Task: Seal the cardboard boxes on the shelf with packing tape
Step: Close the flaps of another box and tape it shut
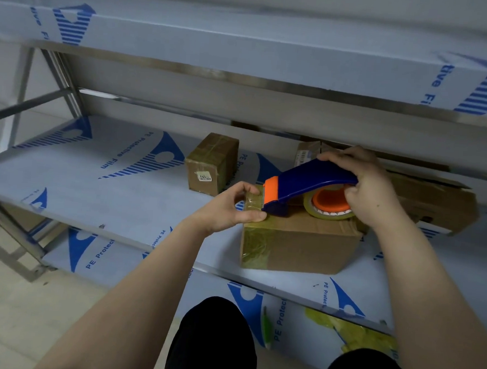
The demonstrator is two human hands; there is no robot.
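A brown cardboard box (298,244) sits at the front of the middle shelf (97,200), its left end covered in yellowish tape. My right hand (371,190) grips the blue and orange tape dispenser (302,185), which rests on the box top with its roll (330,204) at the right. My left hand (229,209) pinches the loose end of clear tape (253,201) at the dispenser's orange mouth, thumb lying on the box's top left edge.
A small taped box (210,164) stands further back on the same shelf. An open, flattened carton (434,197) lies at the right rear. The upper shelf (246,49) overhangs closely. On the lower shelf lie a green pen (267,327) and crumpled yellow tape (353,333). My knees are below.
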